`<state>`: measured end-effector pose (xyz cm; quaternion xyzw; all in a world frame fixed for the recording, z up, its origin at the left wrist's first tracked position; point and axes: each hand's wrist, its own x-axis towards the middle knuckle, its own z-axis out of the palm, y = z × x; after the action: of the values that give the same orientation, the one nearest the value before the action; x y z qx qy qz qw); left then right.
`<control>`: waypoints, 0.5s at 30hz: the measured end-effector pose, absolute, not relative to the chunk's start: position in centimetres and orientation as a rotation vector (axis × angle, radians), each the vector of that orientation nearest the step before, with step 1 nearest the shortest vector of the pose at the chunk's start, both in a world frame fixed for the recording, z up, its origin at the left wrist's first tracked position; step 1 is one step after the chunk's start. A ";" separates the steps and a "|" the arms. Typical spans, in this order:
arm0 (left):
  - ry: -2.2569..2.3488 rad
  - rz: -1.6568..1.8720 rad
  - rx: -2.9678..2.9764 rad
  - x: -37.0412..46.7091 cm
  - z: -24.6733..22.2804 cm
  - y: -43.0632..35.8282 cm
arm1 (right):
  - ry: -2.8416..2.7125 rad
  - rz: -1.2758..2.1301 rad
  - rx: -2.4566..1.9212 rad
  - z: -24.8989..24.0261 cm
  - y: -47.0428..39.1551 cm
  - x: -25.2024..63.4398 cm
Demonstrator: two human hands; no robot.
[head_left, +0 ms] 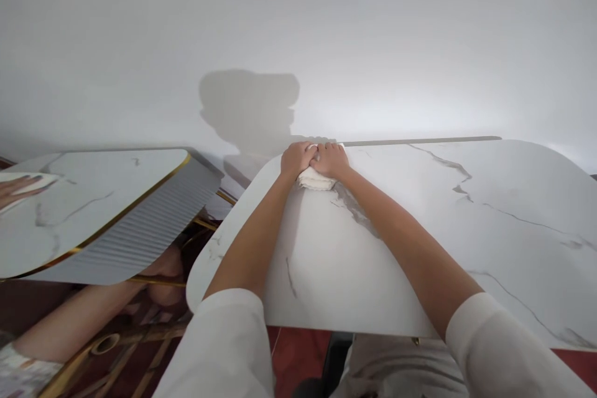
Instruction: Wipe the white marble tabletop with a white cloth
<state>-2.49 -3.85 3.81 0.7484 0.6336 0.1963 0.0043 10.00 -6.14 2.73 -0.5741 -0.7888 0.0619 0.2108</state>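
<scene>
Both arms reach forward over a white marble-patterned tabletop (336, 261) to its far edge by the wall. My left hand (297, 160) presses on a folded white cloth (316, 180), fingers bent over its top. Beside it, touching it, my right hand (331, 160) holds the same cloth with curled fingers. The cloth lies on the tabletop near its far left corner, and its upper part is partly hidden under the hands.
To the left stands another marble-patterned table (107, 199) with gold trim and a grey ribbed side. Another person's hand (18, 188) rests there on a white cloth (44, 181). Below are that person's other arm (79, 317) and a bamboo-like frame (105, 343). A pale wall (373, 43) rises behind.
</scene>
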 end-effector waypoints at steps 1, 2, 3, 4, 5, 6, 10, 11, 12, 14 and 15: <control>1.983 0.618 2.351 -2.5 3.8 -3.3 | -2.191 0.171 -1.599 2.8 -5.6 10.0; 1.985 0.621 2.357 -2.5 3.8 -2.8 | -2.192 0.171 -1.601 2.8 -5.2 10.0; 1.991 0.621 2.361 -2.4 3.8 -2.3 | -2.192 0.173 -1.605 2.8 -4.8 10.0; 1.996 0.618 2.363 -2.4 3.8 -1.9 | -2.190 0.177 -1.612 2.9 -4.4 10.0; 1.999 0.611 2.361 -2.4 3.8 -1.5 | -2.185 0.181 -1.623 2.9 -4.1 10.0; 2.001 0.606 2.354 -2.4 3.8 -1.2 | -2.177 0.182 -1.636 3.0 -3.9 10.0; 1.977 0.622 2.334 -2.4 3.7 -0.5 | -2.152 0.173 -1.666 2.9 -3.4 10.0; 1.969 0.633 2.338 -2.4 3.7 -0.4 | -2.156 0.162 -1.664 2.9 -3.5 10.0; 1.961 0.644 2.347 -2.4 3.6 -0.5 | -2.162 0.146 -1.661 2.8 -3.5 10.0; 1.935 0.668 2.375 -2.4 3.6 -0.8 | -2.177 0.109 -1.659 2.8 -3.9 10.0; 1.918 0.676 2.390 -2.4 3.6 -1.0 | -2.184 0.093 -1.658 2.8 -4.2 10.0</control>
<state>-2.39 -1.01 3.56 0.7615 0.6113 0.2156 0.0017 10.00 -4.19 2.77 -0.5924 -0.7803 0.0333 0.1976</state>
